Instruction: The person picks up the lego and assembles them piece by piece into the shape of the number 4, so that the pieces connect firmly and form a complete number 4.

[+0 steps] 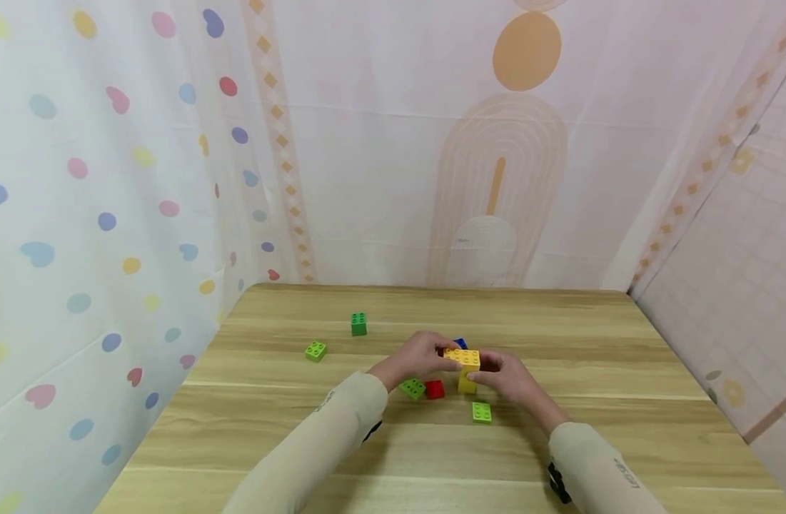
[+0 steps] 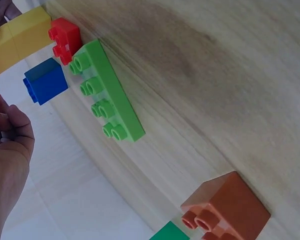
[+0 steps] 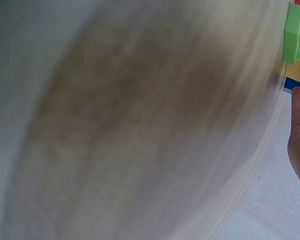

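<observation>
A stack of yellow toy building bricks (image 1: 467,380) stands toward the right of the table, topped by a longer orange-yellow brick (image 1: 462,356). My left hand (image 1: 420,357) pinches the top brick from the left, thumb in front and fingers behind. From the right, my right hand (image 1: 510,375) grips the stack, its thumb on the near face. In the left wrist view the yellow bricks (image 2: 21,37) lie between both hands. Just behind the stack is a blue brick (image 1: 460,343), partly covered. A red brick (image 1: 434,389) and a light green brick (image 1: 413,387) sit left of it.
Another light green brick (image 1: 481,412) lies in front of the stack. Farther left are a small light green brick (image 1: 315,350) and a dark green one (image 1: 358,324). The left wrist view also has a brown-orange brick (image 2: 230,205). A patterned curtain (image 1: 380,143) hangs behind the table.
</observation>
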### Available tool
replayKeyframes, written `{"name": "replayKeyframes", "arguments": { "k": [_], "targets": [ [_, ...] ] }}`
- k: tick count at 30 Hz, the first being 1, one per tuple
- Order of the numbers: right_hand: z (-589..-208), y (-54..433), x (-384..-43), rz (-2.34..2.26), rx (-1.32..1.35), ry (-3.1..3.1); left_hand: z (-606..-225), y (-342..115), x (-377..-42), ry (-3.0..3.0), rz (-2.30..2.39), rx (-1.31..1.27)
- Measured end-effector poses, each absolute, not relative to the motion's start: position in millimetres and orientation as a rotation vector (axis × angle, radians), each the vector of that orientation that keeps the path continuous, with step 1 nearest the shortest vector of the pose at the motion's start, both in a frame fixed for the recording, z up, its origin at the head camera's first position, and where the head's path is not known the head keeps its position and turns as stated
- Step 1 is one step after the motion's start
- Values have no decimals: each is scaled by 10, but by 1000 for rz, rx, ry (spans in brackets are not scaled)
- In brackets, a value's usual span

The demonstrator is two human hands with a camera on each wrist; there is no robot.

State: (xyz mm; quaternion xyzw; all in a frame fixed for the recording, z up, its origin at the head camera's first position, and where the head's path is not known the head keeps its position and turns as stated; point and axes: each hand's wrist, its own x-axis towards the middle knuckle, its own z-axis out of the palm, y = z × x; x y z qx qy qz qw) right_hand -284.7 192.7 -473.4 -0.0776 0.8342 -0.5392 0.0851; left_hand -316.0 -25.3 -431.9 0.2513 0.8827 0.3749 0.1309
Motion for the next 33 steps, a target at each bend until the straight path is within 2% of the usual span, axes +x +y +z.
{"name": "replayKeyframes", "arguments": {
  "k": [33],
  "targets": [
    [-4643, 1902, -2842, -1637, -320, 2506, -4305, -257, -3161, 2539, 1095, 726]
  ]
}}
